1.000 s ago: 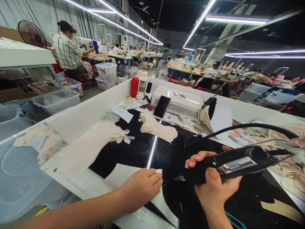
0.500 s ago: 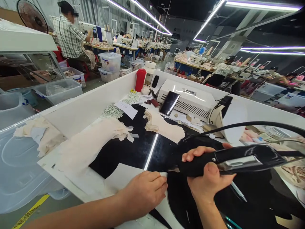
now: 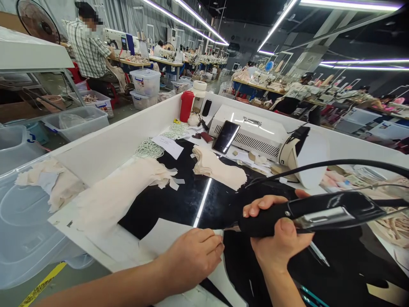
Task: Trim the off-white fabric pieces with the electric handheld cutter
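My left hand is closed, its fingers pinching the edge of a white, flat piece of material. The piece spreads out under that hand on the shiny black work surface; the hand hides part of it. In my right hand is a black corded handheld tool with a narrow metal tip. The fingers wrap round its grip. The tip points left, right at the pinched edge by my left fingertips; whether it touches I cannot tell.
Stacked cream fabric pieces and a larger cream pile lie beyond my hands. A phone leans on a white metal box. A black cable arches over the right side. A pen lies beside my right wrist. White walls edge the table.
The tool's tip has come slightly closer to the white piece's edge. Both hands keep their grips, and the whole view has shifted a little.
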### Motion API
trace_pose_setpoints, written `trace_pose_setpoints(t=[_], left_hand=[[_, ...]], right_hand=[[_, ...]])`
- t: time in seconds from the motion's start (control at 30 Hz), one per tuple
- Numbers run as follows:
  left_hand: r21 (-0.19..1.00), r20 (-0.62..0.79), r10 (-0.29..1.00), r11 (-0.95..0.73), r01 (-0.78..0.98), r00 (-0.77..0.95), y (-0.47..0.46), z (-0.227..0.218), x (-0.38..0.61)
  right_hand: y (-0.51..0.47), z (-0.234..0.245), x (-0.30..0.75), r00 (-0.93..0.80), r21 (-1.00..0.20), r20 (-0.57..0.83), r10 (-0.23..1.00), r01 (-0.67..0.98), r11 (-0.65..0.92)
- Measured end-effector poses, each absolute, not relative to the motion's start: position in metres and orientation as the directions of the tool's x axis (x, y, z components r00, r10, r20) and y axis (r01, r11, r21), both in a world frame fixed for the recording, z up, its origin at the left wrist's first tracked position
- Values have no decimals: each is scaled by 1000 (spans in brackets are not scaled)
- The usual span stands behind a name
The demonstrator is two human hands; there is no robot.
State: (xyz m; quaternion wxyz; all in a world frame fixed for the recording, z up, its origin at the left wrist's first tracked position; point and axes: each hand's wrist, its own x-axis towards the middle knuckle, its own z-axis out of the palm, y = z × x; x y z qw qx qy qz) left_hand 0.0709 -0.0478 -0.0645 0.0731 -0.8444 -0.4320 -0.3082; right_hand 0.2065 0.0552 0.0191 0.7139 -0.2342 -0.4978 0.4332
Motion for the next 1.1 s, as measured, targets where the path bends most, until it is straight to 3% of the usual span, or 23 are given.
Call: trace_pose_setpoints(t=[1.1], left_hand=[[149,614,659,-637,756,435,-48,-63,68]], right_hand=[[53,13,206,90,-745,521,849,-437,504]])
